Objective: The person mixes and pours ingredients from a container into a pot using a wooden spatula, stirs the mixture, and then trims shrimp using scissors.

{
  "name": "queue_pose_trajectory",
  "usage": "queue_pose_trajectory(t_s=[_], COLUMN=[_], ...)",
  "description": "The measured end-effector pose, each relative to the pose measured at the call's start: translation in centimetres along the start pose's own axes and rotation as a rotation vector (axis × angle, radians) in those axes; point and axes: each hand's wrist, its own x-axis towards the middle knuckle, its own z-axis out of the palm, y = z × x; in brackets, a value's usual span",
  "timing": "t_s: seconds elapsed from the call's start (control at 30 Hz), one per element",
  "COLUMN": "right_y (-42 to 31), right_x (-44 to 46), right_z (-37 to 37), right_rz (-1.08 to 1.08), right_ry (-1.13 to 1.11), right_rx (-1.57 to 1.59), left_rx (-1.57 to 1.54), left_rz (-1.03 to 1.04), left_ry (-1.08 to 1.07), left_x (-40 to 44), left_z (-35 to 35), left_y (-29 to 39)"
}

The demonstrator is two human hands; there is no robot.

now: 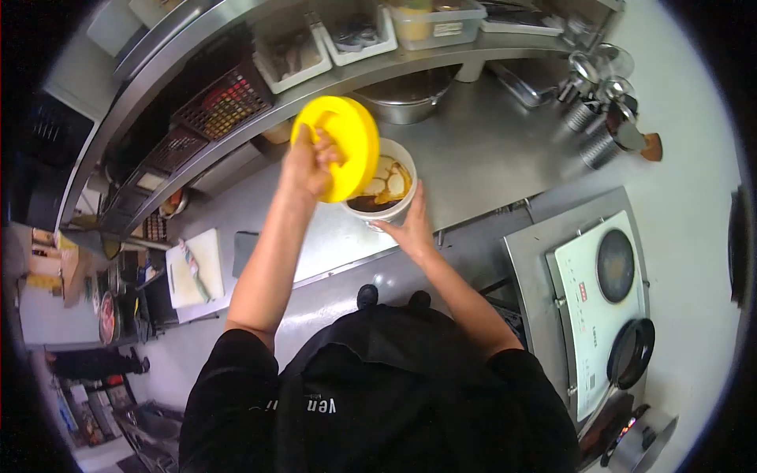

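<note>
The lid (360, 147) is off, gripped by left fingers (325, 150); right fingers (419, 203) spread open against the tub (407, 159).

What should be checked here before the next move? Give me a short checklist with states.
1. Lid in the left hand: ok, gripped.
2. Lid level: not ok, it is steeply tilted.
3. Right hand on the tub: ok, spread against its side.
4. Tub uncovered: ok, the dark liquid shows inside, though the lid blocks part of the view.
5. Lid's far side clean: cannot tell, it faces away.
6. Tub's base fully on the counter: cannot tell, the base is hidden.
</note>
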Motion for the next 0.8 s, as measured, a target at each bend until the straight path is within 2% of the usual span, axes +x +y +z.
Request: queue_pose_trajectory(t_s=[0.03,0.07,0.13,0.27,0.37,0.4,0.47,0.5,0.57,0.6,0.7,0.8], right_y=[0.4,0.9,1.9,4.1,6.4,6.8,7.7,8.4,9.7,10.2,9.8,9.1], right_x=[0.1,0.0,-0.3,-2.2,-4.5,-5.3,-6.8,-7.4,-8.2,-8.4,-8.1,-8.2], right_z=[-0.5,-1.0,-2.0,-4.0,-5.5,-6.2,-7.2,-7.6,-8.9,-9.2,-10.0,-10.6], right_rz=[-0.007,0.012,0.026,0.01,0.008,0.018,0.026,0.057,0.094,0.094,0.121,0.151], right_ry=[-0.02,-0.051,-0.089,-0.063,-0.092,-0.098,-0.097,-0.114,-0.087,-0.079,-0.055,-0.024], right_rx=[0.013,-0.032,-0.07,-0.162,-0.251,-0.244,-0.25,-0.215,-0.207,-0.261,-0.315,-0.337], left_rx=[0.011,0.112,0.144,0.158,0.277,0.389,0.365,0.362,0.329,0.267,0.295,0.122], left_rz=[-0.044,0.002,-0.057,-0.034,0.155,0.135,0.139,0.277,0.273,0.298,0.403,0.375], left_ry=[-0.099,-0.126,-0.2,-0.206,0.117,0.132,0.06,0.293,0.21,0.203,0.108,-0.015], left_x=[-2.0,-3.4,-4.9,-6.4,-8.1,-8.6,-8.4,-8.5,-8.2,-8.9,-7.3,-6.4], left_z=[0.6,0.6,-1.0,-5.1,-5.5,-6.6,-9.4,-8.9,-11.8,-11.1,-17.7,-22.1], left_y=[1.9,3.2,5.1,5.9,5.3,5.6,5.8,4.7,4.5,3.6,3.2,2.1])
